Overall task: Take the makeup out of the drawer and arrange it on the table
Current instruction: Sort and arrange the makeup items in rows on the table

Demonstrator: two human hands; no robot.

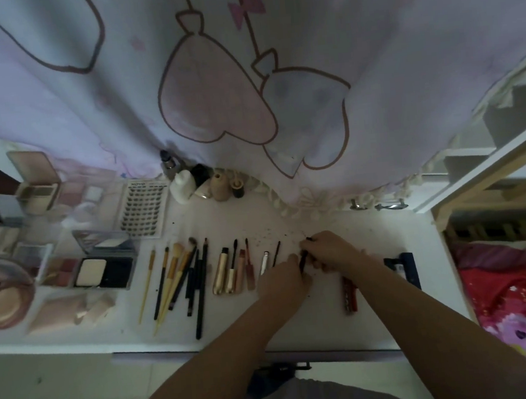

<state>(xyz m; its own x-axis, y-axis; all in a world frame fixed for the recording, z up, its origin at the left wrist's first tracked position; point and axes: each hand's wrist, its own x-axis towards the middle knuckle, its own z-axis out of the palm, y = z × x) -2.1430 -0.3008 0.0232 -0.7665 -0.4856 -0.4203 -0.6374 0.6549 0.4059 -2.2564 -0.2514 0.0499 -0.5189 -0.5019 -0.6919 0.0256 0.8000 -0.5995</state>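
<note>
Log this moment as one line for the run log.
stage: arranging makeup | left hand: grips thin dark stick | right hand: grips same stick | brushes: in row on table

Both hands meet just right of centre on the white bench [377, 316]: left hand [283, 278] and right hand [329, 250] pinch a thin black makeup stick [303, 259]. At nine o'clock lie long-handled makeup brushes [180, 283].

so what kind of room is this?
Probably a bedroom or dorm nook. A white table set out with makeup brushes and compacts, a cartoon-print curtain hanging behind it, and a wooden bed frame with red floral bedding at the right.
</note>
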